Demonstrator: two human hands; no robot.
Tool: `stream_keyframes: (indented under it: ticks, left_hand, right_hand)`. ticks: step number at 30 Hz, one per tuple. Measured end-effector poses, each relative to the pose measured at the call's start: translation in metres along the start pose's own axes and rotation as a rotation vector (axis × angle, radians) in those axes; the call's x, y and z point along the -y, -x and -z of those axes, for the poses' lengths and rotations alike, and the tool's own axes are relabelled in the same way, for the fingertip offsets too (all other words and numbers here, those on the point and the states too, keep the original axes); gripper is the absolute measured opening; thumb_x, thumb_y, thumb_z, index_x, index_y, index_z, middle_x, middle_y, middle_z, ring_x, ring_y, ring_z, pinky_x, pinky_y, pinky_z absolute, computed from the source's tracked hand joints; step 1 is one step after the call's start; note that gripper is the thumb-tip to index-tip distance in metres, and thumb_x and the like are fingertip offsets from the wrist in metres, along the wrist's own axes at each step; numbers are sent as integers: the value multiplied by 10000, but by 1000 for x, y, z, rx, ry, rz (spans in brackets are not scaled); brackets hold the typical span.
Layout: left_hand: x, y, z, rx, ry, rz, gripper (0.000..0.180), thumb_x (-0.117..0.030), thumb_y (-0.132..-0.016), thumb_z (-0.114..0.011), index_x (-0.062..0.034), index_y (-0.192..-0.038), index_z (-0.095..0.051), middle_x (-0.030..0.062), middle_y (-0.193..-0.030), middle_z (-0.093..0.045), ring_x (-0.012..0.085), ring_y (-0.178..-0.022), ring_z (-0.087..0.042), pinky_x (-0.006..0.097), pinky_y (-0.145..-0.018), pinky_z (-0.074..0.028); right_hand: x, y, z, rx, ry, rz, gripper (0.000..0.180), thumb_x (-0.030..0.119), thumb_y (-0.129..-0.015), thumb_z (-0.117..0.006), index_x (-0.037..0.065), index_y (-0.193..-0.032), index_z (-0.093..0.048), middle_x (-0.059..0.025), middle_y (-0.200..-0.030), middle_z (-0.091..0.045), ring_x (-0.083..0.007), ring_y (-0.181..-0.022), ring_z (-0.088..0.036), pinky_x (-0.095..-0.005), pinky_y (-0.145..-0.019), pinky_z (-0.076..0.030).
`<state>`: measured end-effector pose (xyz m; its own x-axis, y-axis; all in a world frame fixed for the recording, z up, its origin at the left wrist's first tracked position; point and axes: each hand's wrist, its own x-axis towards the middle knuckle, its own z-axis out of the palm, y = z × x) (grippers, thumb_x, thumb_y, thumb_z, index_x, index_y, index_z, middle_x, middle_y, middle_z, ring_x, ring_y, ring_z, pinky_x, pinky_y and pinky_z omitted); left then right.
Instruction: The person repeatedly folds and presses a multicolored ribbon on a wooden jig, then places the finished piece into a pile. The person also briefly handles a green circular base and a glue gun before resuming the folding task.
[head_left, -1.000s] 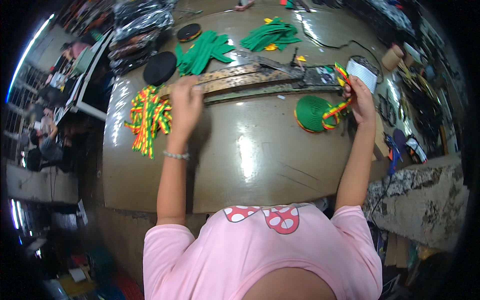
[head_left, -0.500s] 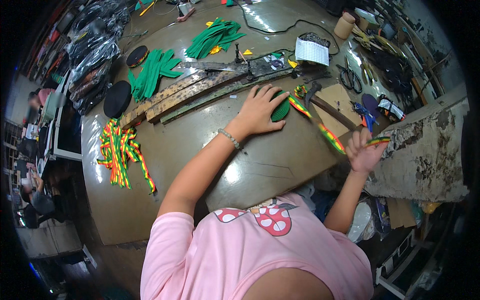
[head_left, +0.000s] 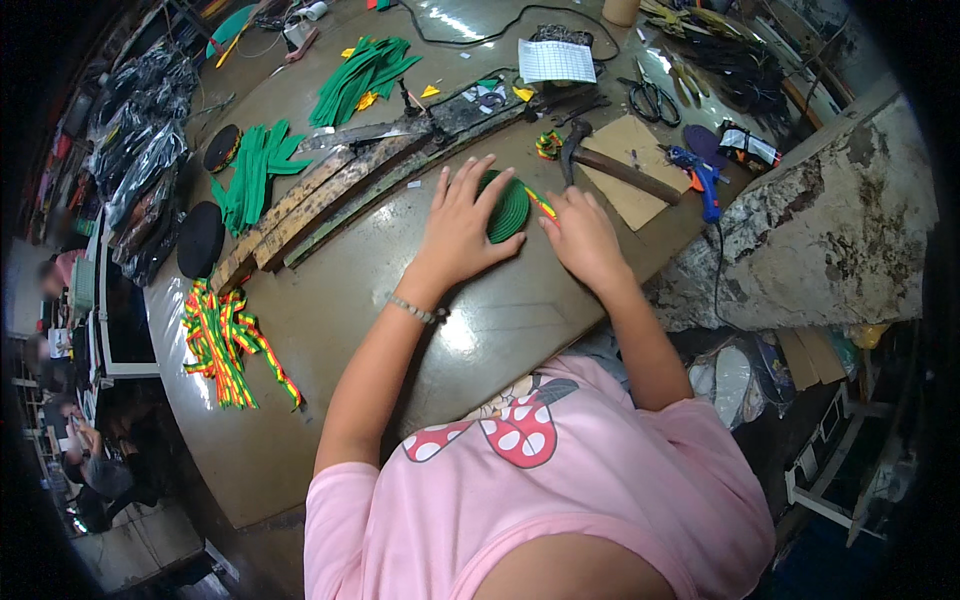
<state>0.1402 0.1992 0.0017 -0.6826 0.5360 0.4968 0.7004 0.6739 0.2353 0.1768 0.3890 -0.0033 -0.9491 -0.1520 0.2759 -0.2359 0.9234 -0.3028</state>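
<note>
A flat green spiral coil (head_left: 511, 213) lies on the table with a red, yellow and green striped ribbon (head_left: 541, 204) at its right edge. My left hand (head_left: 462, 222) is spread beside and partly over the coil, thumb at its near edge and fingers reaching past its far left side. The palm side and the coil's left part are hidden. Close to the coil's right side, my right hand (head_left: 588, 238) is closed on the ribbon, with a short length showing between hand and coil.
A hammer (head_left: 630, 175) lies across brown cardboard (head_left: 622, 150) at the right, near a blue glue gun (head_left: 700, 180) and scissors (head_left: 652, 98). Long wooden bars (head_left: 320, 190) cross the table behind my hands. Green strips (head_left: 255, 185) and a striped ribbon pile (head_left: 222, 345) are at the left.
My right hand has moved left and away from me to the coil, and the ribbon stretch between them has become short. The left hand stays at the coil. The whole view has shifted.
</note>
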Motion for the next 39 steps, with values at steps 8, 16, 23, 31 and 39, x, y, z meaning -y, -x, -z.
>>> stream_keyframes:
  ticks: [8, 16, 23, 31, 39]
  left_hand:
    - [0, 23, 4, -33, 169, 79, 464, -250, -683, -715, 13, -1036, -568, 191, -1101, -530, 356, -1042, -521, 382, -892, -443]
    - [-3, 13, 4, -55, 37, -42, 474, -317, -657, -719, -34, -1012, -584, 187, -1168, -494, 365, -1091, -507, 411, -877, -456]
    - [-9, 12, -2, -72, -7, -66, 397, -331, -750, -645, -19, -990, -594, 219, -1220, -467, 400, -1153, -448, 441, -947, -398]
    - [-15, 12, -3, -67, -18, -13, 409, -346, -780, -619, -35, -1043, -594, 221, -1269, -432, 400, -1191, -414, 445, -984, -360]
    - [-9, 18, -3, -41, 22, 34, 433, -376, -773, -632, -87, -1093, -589, 207, -1325, -380, 407, -1233, -364, 459, -1014, -319]
  right_hand:
    - [-20, 77, 43, 95, -379, -288, 187, 139, -828, -595, -11, -937, -573, -125, -748, -563, -248, -642, -577, -348, -587, -465]
    - [-102, 222, 76, 226, -992, -872, 147, 154, -859, -611, 17, -875, -562, -3, -641, -543, -46, -494, -472, -181, -437, -357]
    - [-175, 501, 14, 86, -722, -1485, 332, 366, -803, -639, 45, -879, -595, -56, -710, -573, -137, -582, -531, -282, -524, -411]
    - [-107, 678, -12, 654, 467, -1773, 401, 283, -790, -610, 18, -1086, -553, -156, -1062, -526, -272, -947, -518, -385, -805, -411]
    - [-89, 254, -21, -347, -127, -599, 254, 200, -848, -609, -31, -954, -610, -153, -875, -606, -237, -811, -603, -312, -715, -466]
